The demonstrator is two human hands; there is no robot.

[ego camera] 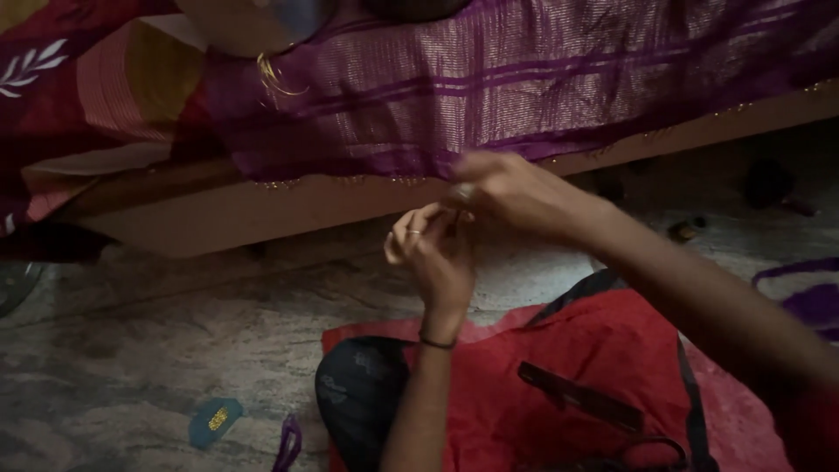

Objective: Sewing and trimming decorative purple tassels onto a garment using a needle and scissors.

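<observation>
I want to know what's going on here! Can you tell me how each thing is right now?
Purple cloth: draped over the wooden edge, hanging down.
Left hand: raised, fingers pinched together, ring on.
Right hand: blurred, at the cloth's lower border.
Red cloth: spread over the lap.
Small blue tag: lying flat on the floor.

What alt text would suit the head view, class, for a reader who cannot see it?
Two hands, left hand and right hand, meet at the beaded edge of a purple cloth hanging over a wooden ledge. Red fabric lies below.
</observation>
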